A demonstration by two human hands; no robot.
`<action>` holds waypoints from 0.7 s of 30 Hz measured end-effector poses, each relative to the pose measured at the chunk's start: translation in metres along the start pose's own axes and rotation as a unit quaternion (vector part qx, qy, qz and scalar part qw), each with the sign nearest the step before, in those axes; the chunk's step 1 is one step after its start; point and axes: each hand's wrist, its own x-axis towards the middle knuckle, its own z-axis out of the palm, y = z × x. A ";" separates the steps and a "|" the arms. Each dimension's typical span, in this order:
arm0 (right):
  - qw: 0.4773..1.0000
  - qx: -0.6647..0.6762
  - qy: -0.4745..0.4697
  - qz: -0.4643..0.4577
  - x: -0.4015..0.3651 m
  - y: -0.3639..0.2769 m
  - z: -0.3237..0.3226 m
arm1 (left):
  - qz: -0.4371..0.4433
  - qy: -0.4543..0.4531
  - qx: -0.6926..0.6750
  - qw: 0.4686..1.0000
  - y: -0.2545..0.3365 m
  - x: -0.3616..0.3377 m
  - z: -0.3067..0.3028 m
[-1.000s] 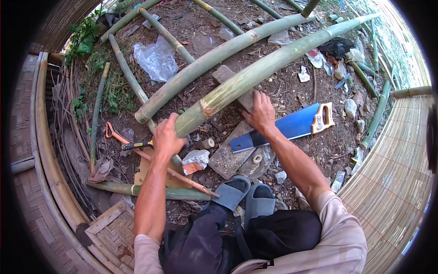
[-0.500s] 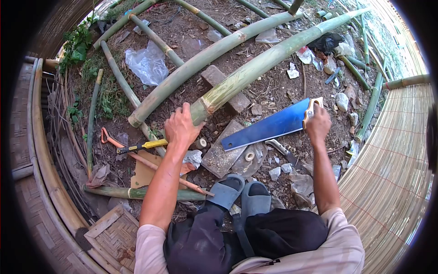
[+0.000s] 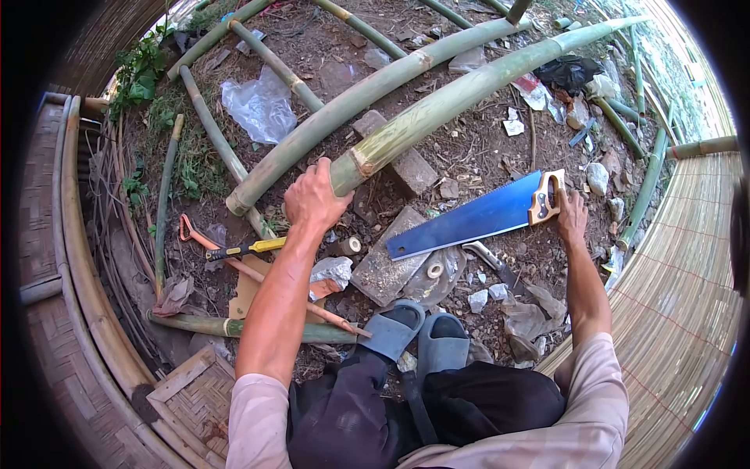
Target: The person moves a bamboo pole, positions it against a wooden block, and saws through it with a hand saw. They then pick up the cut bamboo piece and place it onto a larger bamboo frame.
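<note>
My left hand (image 3: 316, 199) is wrapped round the cut end of a thick green bamboo pole (image 3: 453, 102), which slants away to the upper right. Scraped pale streaks show near that end. A blue-bladed handsaw (image 3: 469, 219) lies with its tip over a flat dusty block (image 3: 387, 262); its wooden handle points right. Just behind the handle is my right hand (image 3: 574, 215), fingers loosely bent and apart, at the handle's rear edge and not around it. The pole rests over a brick (image 3: 412, 172).
Another thick bamboo pole (image 3: 312, 133) lies alongside, crossing thinner poles. A yellow-and-black tool (image 3: 246, 248), a curved blade with a handle (image 3: 492, 259), stones (image 3: 598, 178) and plastic (image 3: 258, 105) lie on the dirt. A slatted mat (image 3: 672, 289) borders the right.
My right hand has come off the saw handle and moved right. My left hand keeps its hold on the pole end. The view has shifted slightly.
</note>
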 end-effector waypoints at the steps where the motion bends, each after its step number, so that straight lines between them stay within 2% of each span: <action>1: 0.999 -0.029 0.006 -0.017 0.005 0.001 -0.002 | 0.003 0.007 0.008 1.000 0.000 0.001 -0.001; 2: 0.997 -0.013 0.014 -0.080 0.005 0.006 -0.007 | 0.003 0.009 0.009 1.000 0.001 0.002 -0.003; 3: 0.997 -0.011 0.014 -0.080 0.004 0.008 -0.010 | 0.002 0.008 0.014 1.000 0.002 0.001 -0.005; 5: 0.989 0.021 0.001 -0.145 -0.001 0.015 -0.007 | 0.000 -0.002 0.022 1.000 0.003 0.002 -0.004; 6: 0.990 0.033 0.008 -0.135 -0.002 0.018 -0.004 | 0.006 0.006 0.022 1.000 0.002 0.002 -0.002; 9: 0.981 0.050 -0.023 -0.184 -0.012 0.021 -0.020 | 0.018 0.004 0.029 0.999 -0.004 0.005 0.002; 11: 0.976 0.074 -0.049 -0.199 -0.023 0.024 -0.044 | 0.029 0.004 0.024 0.999 -0.005 0.003 0.001; 13: 0.963 0.117 -0.141 -0.200 -0.034 0.027 -0.076 | 0.013 -0.026 0.007 1.000 -0.004 0.008 -0.006; 14: 0.960 0.133 -0.170 -0.181 -0.040 0.027 -0.100 | 0.017 -0.028 0.004 0.999 -0.006 0.009 -0.006; 15: 0.964 0.127 -0.159 -0.173 -0.035 0.028 -0.130 | 0.015 -0.036 0.003 0.999 -0.006 0.009 -0.009; 16: 0.929 0.185 -0.303 -0.100 -0.037 0.029 -0.163 | 0.010 -0.038 0.006 0.999 -0.007 0.010 -0.009; 17: 0.865 0.244 -0.437 -0.018 -0.048 0.028 -0.186 | 0.011 -0.044 0.010 0.999 -0.008 0.011 -0.009; 18: 0.869 0.240 -0.432 0.004 -0.064 0.028 -0.200 | 0.032 -0.044 -0.002 0.999 -0.009 0.009 -0.010; 20: 0.729 0.507 -0.437 0.143 -0.097 0.032 -0.237 | 0.018 -0.057 -0.003 0.998 -0.007 0.012 -0.016; 21: 0.734 0.503 -0.424 0.165 -0.115 0.030 -0.263 | 0.041 -0.057 -0.016 0.997 -0.006 0.013 -0.015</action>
